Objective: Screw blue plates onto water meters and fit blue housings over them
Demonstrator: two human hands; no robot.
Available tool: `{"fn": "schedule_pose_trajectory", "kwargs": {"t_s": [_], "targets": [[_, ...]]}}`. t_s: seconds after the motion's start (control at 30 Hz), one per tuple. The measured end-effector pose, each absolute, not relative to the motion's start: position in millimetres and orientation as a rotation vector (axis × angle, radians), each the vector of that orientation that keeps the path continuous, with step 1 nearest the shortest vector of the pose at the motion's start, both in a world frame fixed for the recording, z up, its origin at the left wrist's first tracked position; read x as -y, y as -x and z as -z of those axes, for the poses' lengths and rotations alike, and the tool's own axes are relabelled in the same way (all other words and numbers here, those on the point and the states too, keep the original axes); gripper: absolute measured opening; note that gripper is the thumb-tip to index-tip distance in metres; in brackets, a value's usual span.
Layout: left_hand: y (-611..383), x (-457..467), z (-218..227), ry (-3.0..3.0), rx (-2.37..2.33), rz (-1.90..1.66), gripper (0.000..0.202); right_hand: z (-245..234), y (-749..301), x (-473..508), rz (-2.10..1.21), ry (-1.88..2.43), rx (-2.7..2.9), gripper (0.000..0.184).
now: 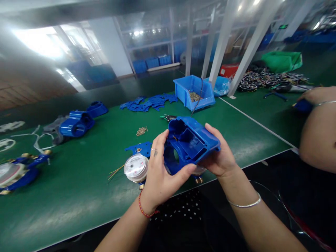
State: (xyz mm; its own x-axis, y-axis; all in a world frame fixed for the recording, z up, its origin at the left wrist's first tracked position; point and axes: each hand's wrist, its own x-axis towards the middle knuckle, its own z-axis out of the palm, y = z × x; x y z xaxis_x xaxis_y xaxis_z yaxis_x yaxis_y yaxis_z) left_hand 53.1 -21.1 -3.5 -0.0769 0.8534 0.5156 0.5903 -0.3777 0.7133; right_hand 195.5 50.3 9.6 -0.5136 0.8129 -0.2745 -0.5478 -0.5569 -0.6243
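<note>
Both hands grip a blue plastic meter housing [190, 143] above the green table's [78, 196] near edge: left hand [160, 175] wrapped around its round opening, right hand [219, 157] clasping the far side. Just below lies a water meter dial [135, 168]. Farther back, a blue bin [194, 91] holds small brass screws [194, 96].

blue plastic housing [190, 143] | hollow side up, tilted | held above green table edge
</note>
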Motion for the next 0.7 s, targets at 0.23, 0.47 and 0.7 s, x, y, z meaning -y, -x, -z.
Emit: {"fn": "schedule_pose_trajectory", "kwargs": {"t_s": [0.23,0.47,0.7], "targets": [[-37,8,-11,-1.942,-1.631,-1.352,0.032,-1,-195,-52,-2.079,0.637,0.685,0.034],[-24,-2,-29,-2.023,-1.607,-1.212,0.008,1,-190,-50,-2.051,0.644,0.730,0.033],[-28,-3,-21,-1.775,-1.530,-1.318,0.008,-4,-201,-66,-1.566,0.868,1.273,0.055]]}}
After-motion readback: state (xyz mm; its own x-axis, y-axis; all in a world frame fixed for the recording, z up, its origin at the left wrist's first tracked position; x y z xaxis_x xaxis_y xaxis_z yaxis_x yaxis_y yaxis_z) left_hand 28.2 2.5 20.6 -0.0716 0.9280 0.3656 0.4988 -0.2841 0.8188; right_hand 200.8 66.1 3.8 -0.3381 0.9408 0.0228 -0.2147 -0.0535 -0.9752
